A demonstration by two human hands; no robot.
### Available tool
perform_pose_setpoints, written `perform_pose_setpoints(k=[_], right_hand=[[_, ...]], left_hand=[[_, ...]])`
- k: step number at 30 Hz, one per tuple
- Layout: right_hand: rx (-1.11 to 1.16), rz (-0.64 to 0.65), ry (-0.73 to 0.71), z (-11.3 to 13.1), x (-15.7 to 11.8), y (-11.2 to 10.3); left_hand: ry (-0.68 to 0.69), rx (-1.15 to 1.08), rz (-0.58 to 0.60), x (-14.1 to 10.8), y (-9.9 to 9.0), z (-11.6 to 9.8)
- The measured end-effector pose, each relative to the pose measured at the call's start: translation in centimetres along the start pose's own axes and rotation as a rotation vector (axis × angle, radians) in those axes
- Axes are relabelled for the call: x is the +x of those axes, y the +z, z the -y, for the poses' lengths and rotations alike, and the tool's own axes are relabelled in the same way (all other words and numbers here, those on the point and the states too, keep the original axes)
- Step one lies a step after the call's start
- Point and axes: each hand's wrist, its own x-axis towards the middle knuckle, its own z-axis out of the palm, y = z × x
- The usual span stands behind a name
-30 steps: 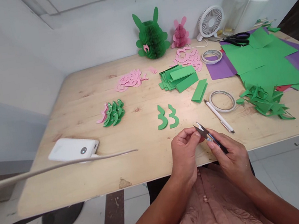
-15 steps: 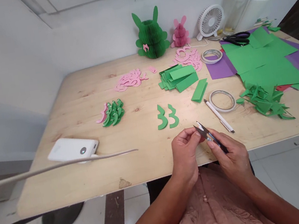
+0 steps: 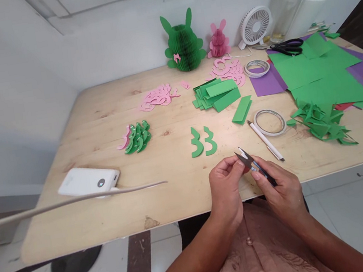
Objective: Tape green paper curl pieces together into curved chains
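My right hand is wrapped round small black thread snips, their two pointed blades a little apart and aimed up and left. My left hand is closed in a pinch, thumb and fingertips right beside the blade tips; a small whitish bit shows there, but what it is I cannot make out. Just beyond my hands, two scalloped green paper cutouts lie side by side. A white pen and a roll of tape are to the right of them.
Folded green strips, pink cutouts and a stack of green scalloped pieces lie on the table. Green scraps, paper sheets and black scissors are at right. A white power bank sits left; paper rabbits and a fan stand behind.
My left hand has shifted very slightly by the snips' tips. The right hand and the things on the table look the same.
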Motion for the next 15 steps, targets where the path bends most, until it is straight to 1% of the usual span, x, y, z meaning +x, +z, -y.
perform_pose_setpoints(k=[15], right_hand=[[0.009,0.011,-0.005,-0.12,-0.02,-0.02]], left_hand=[[0.004,-0.004,-0.004,-0.02,0.07,-0.06]])
